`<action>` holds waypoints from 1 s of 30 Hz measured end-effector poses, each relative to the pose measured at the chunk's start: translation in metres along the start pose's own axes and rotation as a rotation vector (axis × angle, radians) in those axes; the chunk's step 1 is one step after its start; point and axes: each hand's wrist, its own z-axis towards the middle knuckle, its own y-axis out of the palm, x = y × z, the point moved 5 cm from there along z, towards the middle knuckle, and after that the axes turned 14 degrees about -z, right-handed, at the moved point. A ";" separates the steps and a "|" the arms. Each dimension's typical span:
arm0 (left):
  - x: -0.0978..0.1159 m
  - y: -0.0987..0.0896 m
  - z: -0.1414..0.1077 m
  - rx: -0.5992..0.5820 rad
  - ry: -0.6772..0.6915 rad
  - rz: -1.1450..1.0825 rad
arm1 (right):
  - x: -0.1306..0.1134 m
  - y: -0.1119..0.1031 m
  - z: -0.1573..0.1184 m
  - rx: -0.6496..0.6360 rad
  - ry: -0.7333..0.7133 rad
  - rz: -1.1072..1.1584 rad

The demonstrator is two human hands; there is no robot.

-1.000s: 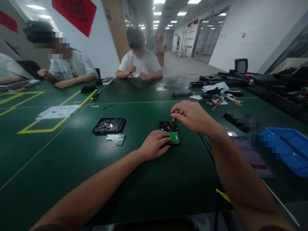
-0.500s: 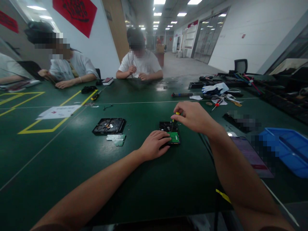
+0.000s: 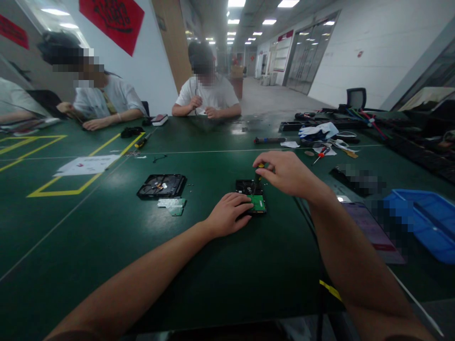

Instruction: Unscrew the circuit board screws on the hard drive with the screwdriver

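Green table (image 3: 199,279) – listed from its near edge outward. Blue tray (image 3: 432,241), toward the right side. Left hand (image 3: 231,215), fingers laid over a hard drive (image 3: 245,186); whether its grip closes, cannot tell. Said drive, green board (image 3: 259,204) uppermost, between near and far edges. Right hand (image 3: 279,171) – grip narrow, holding a yellow-and-black screwdriver (image 3: 259,178), shaft down over the drive. Co-worker (image 3: 211,97) in white, at the far edge.
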 end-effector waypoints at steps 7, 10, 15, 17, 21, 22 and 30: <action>0.002 -0.001 0.000 -0.001 -0.005 -0.001 | 0.001 -0.002 -0.002 -0.021 0.034 -0.053; 0.001 -0.002 0.000 0.001 -0.007 -0.003 | 0.001 -0.002 -0.001 -0.016 0.041 -0.061; 0.000 -0.001 0.000 0.000 -0.008 -0.010 | 0.002 0.000 0.000 -0.002 0.028 -0.054; 0.000 -0.001 0.000 -0.001 -0.012 -0.011 | 0.001 0.000 -0.001 0.008 0.015 -0.050; 0.000 -0.001 0.000 -0.008 -0.018 -0.018 | 0.001 0.000 -0.001 0.010 -0.005 -0.034; 0.001 -0.001 0.000 -0.010 -0.019 -0.018 | 0.001 0.001 -0.001 0.005 0.002 -0.024; 0.002 -0.001 0.001 -0.003 -0.010 -0.013 | 0.000 0.002 0.001 0.016 0.018 0.033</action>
